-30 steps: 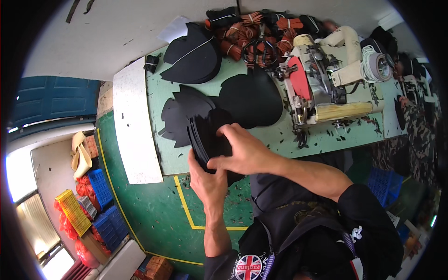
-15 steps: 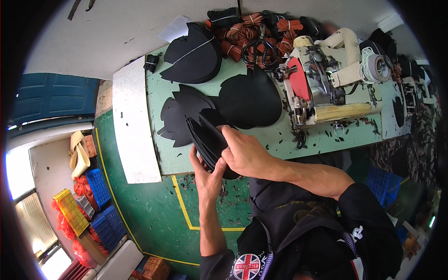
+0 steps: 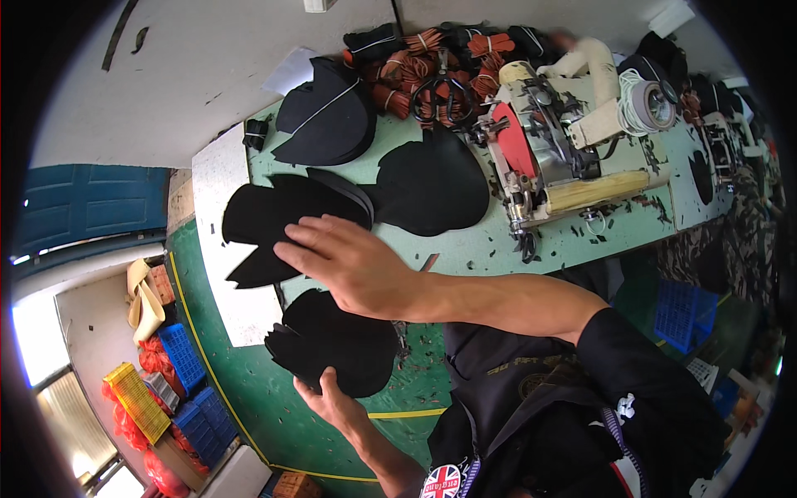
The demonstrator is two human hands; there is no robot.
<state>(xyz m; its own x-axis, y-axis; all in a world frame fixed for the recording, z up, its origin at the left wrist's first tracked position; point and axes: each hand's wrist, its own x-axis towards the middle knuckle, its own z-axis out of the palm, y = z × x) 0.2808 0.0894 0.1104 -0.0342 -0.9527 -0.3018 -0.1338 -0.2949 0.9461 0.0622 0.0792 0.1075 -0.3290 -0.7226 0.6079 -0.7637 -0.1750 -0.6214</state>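
In my left hand (image 3: 334, 402) is a fanned stack of black fabric pieces (image 3: 344, 344) with notched edges, held over the floor in front of the table. The thumb lies on top and the fingers are underneath. My right hand (image 3: 357, 266) is stretched over a second pile of black pieces (image 3: 266, 212), fingers extended at its near side; the thumb is hidden. That pile lies across the table's left part, a strip-like edge curling up at its right. Touching it on the right is a rounded black stack (image 3: 436, 183).
A tied black bundle (image 3: 328, 120) lies farther back, beside red and black cord bundles (image 3: 415, 75) and scissors (image 3: 444, 91). A sewing machine (image 3: 573, 141) stands at the right of the green tabletop (image 3: 465, 253). Plastic crates (image 3: 137, 402) are at the lower left.
My hands have parted. The left has lowered toward me with its stack, now turned flatter. The right has moved left onto the table pile, which lies farther left and flatter than before.
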